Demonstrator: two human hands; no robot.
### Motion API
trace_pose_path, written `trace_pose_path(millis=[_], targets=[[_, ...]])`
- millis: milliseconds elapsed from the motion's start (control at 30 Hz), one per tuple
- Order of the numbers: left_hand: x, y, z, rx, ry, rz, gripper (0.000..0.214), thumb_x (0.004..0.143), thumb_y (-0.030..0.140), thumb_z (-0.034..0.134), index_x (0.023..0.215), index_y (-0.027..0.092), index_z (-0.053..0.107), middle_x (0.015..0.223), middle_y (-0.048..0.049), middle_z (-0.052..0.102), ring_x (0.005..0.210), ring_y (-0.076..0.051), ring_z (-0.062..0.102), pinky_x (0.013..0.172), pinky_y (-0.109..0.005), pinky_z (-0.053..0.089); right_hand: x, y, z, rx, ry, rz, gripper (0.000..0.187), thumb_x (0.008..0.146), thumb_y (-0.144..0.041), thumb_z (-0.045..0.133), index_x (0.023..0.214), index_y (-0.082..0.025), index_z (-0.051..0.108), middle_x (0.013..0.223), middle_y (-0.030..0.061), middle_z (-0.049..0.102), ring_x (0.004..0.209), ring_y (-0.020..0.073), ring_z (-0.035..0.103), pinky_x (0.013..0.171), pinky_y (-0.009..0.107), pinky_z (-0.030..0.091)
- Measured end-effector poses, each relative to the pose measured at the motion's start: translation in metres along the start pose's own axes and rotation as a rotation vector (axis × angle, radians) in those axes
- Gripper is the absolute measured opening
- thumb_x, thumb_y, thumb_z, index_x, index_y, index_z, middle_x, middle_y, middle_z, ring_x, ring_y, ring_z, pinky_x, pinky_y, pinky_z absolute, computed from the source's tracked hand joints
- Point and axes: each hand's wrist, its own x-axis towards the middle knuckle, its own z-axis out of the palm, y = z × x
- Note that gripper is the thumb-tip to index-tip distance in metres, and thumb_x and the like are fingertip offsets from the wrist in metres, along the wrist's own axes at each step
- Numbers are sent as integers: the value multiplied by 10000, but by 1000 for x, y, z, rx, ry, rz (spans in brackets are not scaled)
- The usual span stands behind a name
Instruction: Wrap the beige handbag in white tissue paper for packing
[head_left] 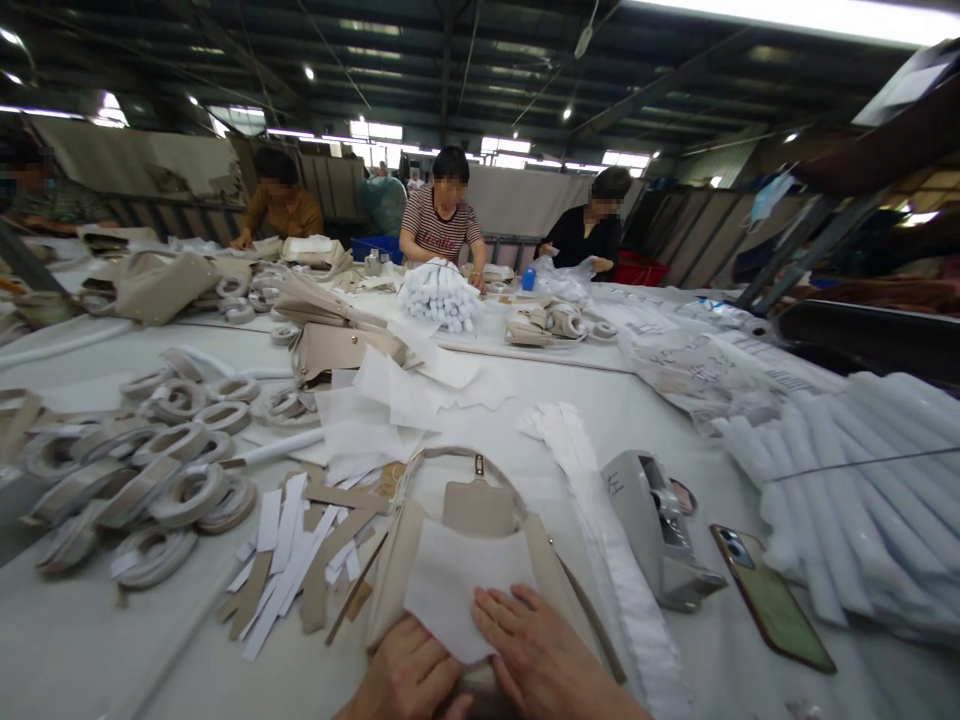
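Note:
A beige handbag (386, 580) lies in front of me, its handle arching away at the far side and a beige tab (478, 506) inside that arch. Over the bag's front is a thin white sheet (457, 570). My right hand (536, 650) rests on the sheet's right part, fingers stretched out and nearly flat. At the lower left corner of the sheet, my left hand (412, 668) has its fingers curled round the near edge of the bag; its fingertips are hidden. Dark-edged straps hang down on both sides of the bag.
Left are rolled beige straps (184, 485) and loose white and beige strips (289, 560). To the right stand a tape dispenser (660, 530), a phone (772, 595) and bundled white foam tubes (855, 490). A long white wrap (600, 540) lies between. Several co-workers sit across the table.

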Motion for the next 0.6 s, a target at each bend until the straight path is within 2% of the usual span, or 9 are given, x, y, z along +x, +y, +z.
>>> trace_pose_path(millis=[33, 100, 167, 233, 267, 400, 600], targets=[[6, 2, -4, 3, 40, 12, 187, 864, 209, 448, 784, 197, 617, 593, -21, 585, 580, -152, 568, 579, -272, 479, -1, 0, 1, 1, 0, -3, 451, 856, -192, 459, 1307, -176, 481, 1363, 100, 521, 1222, 219, 499, 1055, 392, 353], [20, 5, -10, 52, 22, 40, 173, 869, 175, 455, 843, 186, 626, 626, -26, 600, 576, -141, 554, 577, -264, 469, -2, 0, 3, 8, 7, -3, 442, 870, -203, 454, 1312, -189, 479, 1368, 89, 517, 1226, 219, 495, 1057, 404, 351], [31, 4, -12, 136, -120, 35, 253, 904, 230, 460, 1100, 157, 602, 932, -91, 681, 826, -180, 620, 754, -313, 497, -3, 0, 4, 20, 13, 8, 421, 894, -228, 439, 1312, -208, 483, 1350, 76, 536, 1227, 221, 492, 1064, 421, 344], [34, -1, -8, 204, -275, 24, 419, 932, 359, 453, 1284, 135, 499, 1216, -123, 613, 1106, -236, 560, 953, -384, 427, -4, 0, 3, 30, 12, 18, 413, 908, -257, 437, 1312, -198, 492, 1329, 84, 555, 1225, 228, 494, 1068, 429, 340], [31, -4, -5, 224, -335, 30, 484, 934, 422, 448, 1320, 130, 467, 1277, -122, 579, 1176, -250, 521, 1006, -399, 384, -4, -1, 3, 34, 14, 22, 415, 908, -267, 443, 1312, -186, 495, 1324, 92, 558, 1223, 231, 498, 1070, 427, 339], [12, -13, 11, 249, -424, 46, 589, 932, 525, 418, 1347, 107, 440, 1328, -119, 546, 1220, -242, 502, 1044, -369, 344, -5, -2, 1, 37, 15, 22, 419, 908, -266, 450, 1309, -158, 505, 1338, 105, 542, 1218, 236, 507, 1071, 427, 345], [1, -13, 20, 244, -391, 45, 538, 939, 493, 428, 1321, 117, 474, 1285, -108, 582, 1193, -231, 527, 1035, -363, 363, -5, 1, 10, 30, 21, -1, 398, 915, -283, 448, 1278, -145, 534, 1293, 127, 575, 1186, 244, 534, 1062, 432, 349]])
